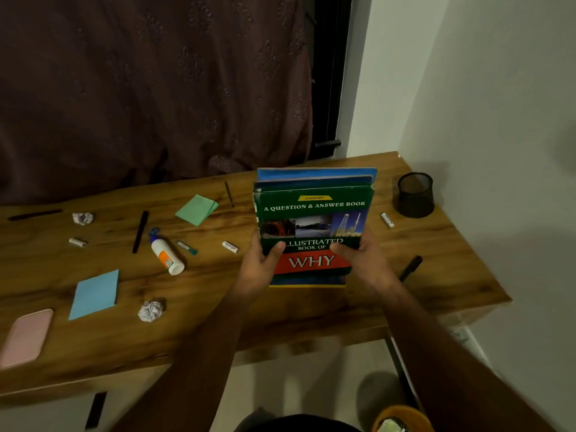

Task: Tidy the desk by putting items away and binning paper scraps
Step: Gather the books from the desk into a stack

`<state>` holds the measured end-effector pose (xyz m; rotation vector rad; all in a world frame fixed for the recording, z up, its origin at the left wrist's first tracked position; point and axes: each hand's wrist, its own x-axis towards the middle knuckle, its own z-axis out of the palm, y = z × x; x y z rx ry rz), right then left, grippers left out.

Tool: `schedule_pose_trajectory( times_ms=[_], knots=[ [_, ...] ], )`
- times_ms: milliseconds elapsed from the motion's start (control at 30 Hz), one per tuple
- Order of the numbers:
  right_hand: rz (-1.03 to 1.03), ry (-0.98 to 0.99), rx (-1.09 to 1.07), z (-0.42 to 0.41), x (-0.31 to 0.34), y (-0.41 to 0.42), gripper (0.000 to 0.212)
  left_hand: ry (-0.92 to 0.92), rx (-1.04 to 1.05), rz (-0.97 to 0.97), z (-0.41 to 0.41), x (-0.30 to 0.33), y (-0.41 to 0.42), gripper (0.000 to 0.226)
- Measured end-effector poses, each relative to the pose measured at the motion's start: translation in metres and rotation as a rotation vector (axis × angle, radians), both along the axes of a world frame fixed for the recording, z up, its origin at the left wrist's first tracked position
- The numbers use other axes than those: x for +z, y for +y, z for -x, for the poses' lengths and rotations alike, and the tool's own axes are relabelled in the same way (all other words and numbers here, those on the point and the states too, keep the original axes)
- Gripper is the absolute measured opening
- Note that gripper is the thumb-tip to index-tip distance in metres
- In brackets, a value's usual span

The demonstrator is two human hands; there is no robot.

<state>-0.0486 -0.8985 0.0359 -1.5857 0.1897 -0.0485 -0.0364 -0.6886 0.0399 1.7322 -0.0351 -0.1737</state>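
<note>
A small stack of books (pixel 313 213), a green question-and-answer book in front and blue ones behind, stands tilted up over the right half of the wooden desk (pixel 280 310). My left hand (pixel 260 265) grips its lower left edge, thumb on the cover. My right hand (pixel 363 258) grips the lower right edge the same way. Two crumpled paper scraps lie on the desk: one (pixel 151 310) near the front, one (pixel 82 218) at the back left. A black mesh pen cup (pixel 416 194) stands at the back right.
Scattered on the desk are a glue bottle (pixel 166 254), blue sticky notes (pixel 95 294), green sticky notes (pixel 196 209), several pens and small white tubes, a black marker (pixel 411 268) and a pink case (pixel 26 336). An orange bin (pixel 402 419) sits on the floor. A curtain hangs behind.
</note>
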Motion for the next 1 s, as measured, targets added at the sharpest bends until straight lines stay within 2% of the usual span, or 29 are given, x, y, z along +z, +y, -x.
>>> schedule_pose_trajectory(
  times_ms=[367, 533, 700, 1000],
  knots=[
    [0.029, 0.018, -0.021, -0.001, 0.0, 0.005, 0.044, 0.035, 0.042, -0.016, -0.001, -0.017, 0.003, 0.05],
    [-0.007, 0.027, 0.001, 0.002, -0.005, 0.0, 0.044, 0.055, 0.031, -0.005, -0.003, -0.02, 0.008, 0.042],
    [-0.06, 0.145, 0.044, 0.01, -0.025, 0.001, 0.034, 0.07, -0.002, -0.031, -0.002, -0.026, 0.01, 0.038],
    [-0.015, 0.129, 0.045, 0.006, -0.025, 0.003, 0.029, 0.017, -0.012, -0.088, 0.003, -0.031, 0.014, 0.041]
  ],
)
